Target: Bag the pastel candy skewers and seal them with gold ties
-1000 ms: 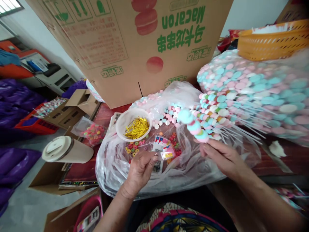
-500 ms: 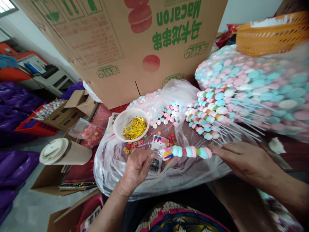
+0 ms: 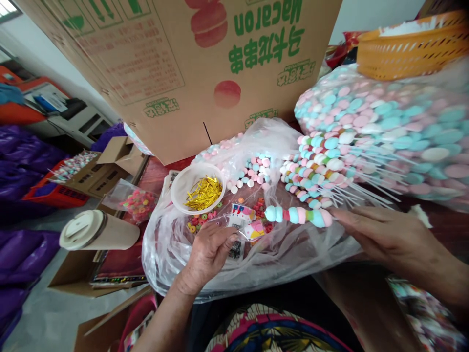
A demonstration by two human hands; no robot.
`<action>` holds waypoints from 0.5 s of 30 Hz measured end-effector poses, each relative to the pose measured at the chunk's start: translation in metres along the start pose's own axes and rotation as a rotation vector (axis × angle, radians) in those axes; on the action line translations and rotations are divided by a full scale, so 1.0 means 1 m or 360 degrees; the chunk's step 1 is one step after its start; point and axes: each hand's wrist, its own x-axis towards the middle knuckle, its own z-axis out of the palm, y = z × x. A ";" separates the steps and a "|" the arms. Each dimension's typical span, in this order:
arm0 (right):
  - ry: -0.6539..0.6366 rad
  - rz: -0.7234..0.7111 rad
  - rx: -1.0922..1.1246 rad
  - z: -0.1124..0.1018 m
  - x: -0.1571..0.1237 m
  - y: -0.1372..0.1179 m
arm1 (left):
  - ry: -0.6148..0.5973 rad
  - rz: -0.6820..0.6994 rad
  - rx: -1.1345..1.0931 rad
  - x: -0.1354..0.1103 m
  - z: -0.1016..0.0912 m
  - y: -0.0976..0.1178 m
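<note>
Between the forearms, nearest of all, patterned clothing (image 3: 274, 335) shows. Just beyond it the left hand (image 3: 209, 250) pinches the edge of a clear printed wrapper (image 3: 255, 230) between thumb and forefinger. Across from it, the right hand (image 3: 384, 234) has its fingertips closed at the base of a candy skewer (image 3: 300, 216), whose blue, pink, red and green pieces point toward the left hand; the stick itself is mostly hidden by the fingers. The skewer's tip is just beside the wrapper's far end, and whether the two touch I cannot tell.

Under both hands spreads a crumpled plastic sheet (image 3: 271, 273). Past the left fingertips, another printed wrapper (image 3: 242, 212) lies among coloured candy rings (image 3: 196, 221). To the left of that hand, well apart, a lidded cup (image 3: 112, 232) leans over, with a small bag of rings (image 3: 137, 203) behind it.

Farther ahead of the left hand is a white bowl (image 3: 177, 195) of gold ties (image 3: 205, 193). Loose round candies (image 3: 256, 171) lie beyond the gap between the hands. Ahead of the right hand, finished skewers (image 3: 322, 168) are heaped before a big candy bag (image 3: 399, 115), with an orange basket (image 3: 406, 56) above. Farther back, beyond both hands, stands a cardboard box (image 3: 176, 132), its green lettering upside down.
</note>
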 end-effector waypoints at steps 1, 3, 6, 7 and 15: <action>0.0044 0.0013 0.0015 0.000 -0.001 -0.001 | 0.0022 -0.0021 -0.0029 -0.001 0.000 0.000; 0.0097 -0.0001 0.0032 0.002 -0.001 -0.005 | 0.0048 -0.0061 -0.0078 -0.002 0.001 0.001; 0.0111 -0.0068 -0.0002 0.003 0.000 -0.013 | 0.0079 -0.0100 -0.0089 -0.001 0.003 0.002; 0.0105 -0.0084 -0.0022 0.003 0.001 -0.015 | 0.0101 -0.0108 -0.0081 -0.001 0.003 0.003; -0.0153 -0.0186 0.0013 -0.003 0.001 -0.010 | -0.0327 0.0089 0.0222 0.012 -0.010 0.009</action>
